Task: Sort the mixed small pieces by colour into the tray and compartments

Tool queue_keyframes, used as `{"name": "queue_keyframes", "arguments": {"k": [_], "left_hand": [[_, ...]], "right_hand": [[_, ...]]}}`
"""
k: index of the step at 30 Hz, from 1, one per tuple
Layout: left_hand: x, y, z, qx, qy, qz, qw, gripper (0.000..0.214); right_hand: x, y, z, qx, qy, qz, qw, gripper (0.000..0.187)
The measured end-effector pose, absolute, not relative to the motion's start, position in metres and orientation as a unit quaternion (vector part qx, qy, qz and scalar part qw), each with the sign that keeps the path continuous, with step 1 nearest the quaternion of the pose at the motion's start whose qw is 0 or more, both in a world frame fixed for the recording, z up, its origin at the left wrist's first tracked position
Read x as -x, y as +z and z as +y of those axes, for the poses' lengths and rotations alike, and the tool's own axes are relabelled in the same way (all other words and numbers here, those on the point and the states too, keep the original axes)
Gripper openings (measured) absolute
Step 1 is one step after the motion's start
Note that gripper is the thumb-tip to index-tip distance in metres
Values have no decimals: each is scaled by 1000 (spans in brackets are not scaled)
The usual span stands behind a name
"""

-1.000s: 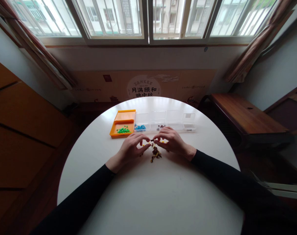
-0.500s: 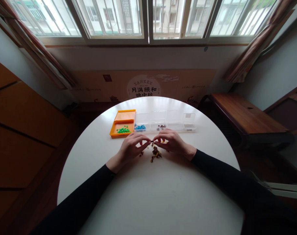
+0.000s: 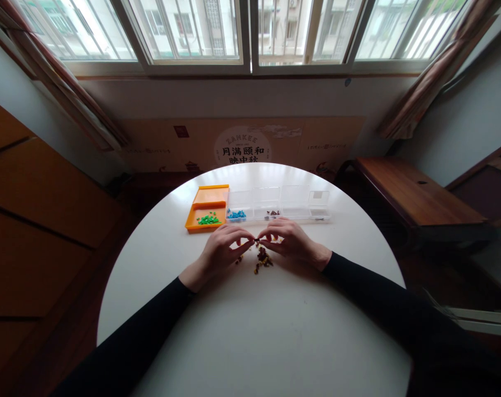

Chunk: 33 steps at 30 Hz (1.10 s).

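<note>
A pile of brown and yellow pieces (image 3: 263, 257) lay on the white table (image 3: 242, 331). Just beyond the pile, the person's two hands met fingertip to fingertip over a small dark piece (image 3: 257, 240). The left hand (image 3: 217, 243), to the left of the pile, had its thumb and forefinger pinched narrow on one end of that piece; the right hand (image 3: 291, 237), to the right of the pile, pinched the other end in the same way. The piece was too small to make out its shape. A few brown bits (image 3: 238, 259) lay just left of the pile, near the left thumb. Farther beyond the pile and to its left stood an orange tray (image 3: 211, 196) with green pieces (image 3: 209, 220) in its near part. Straight beyond the pile, a clear box (image 3: 295, 213) held blue pieces (image 3: 236, 215) and, in another compartment, brownish pieces (image 3: 273, 213).
</note>
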<state>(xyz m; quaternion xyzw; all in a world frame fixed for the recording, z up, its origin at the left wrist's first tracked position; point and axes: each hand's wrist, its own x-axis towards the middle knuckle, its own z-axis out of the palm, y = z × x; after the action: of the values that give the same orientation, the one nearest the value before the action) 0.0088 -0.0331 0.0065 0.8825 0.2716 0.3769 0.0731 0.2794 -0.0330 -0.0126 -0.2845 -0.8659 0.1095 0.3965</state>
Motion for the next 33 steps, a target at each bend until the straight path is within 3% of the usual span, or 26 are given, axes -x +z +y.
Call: {"name": "queue_keyframes", "arguments": {"k": [15,25,33], "left_hand": [[-7,9,-33,-881,372,283,71,6],[16,21,-26,-883,336,298,136,10],[29,29,-27,-899,249,293,208,15]], "right_hand": [[-279,-10,-33,291,111,-861,403,9],[-294,-8,-17,485,33,-734,474,11],[-297,-15,-12,516,19,-734,440,12]]}}
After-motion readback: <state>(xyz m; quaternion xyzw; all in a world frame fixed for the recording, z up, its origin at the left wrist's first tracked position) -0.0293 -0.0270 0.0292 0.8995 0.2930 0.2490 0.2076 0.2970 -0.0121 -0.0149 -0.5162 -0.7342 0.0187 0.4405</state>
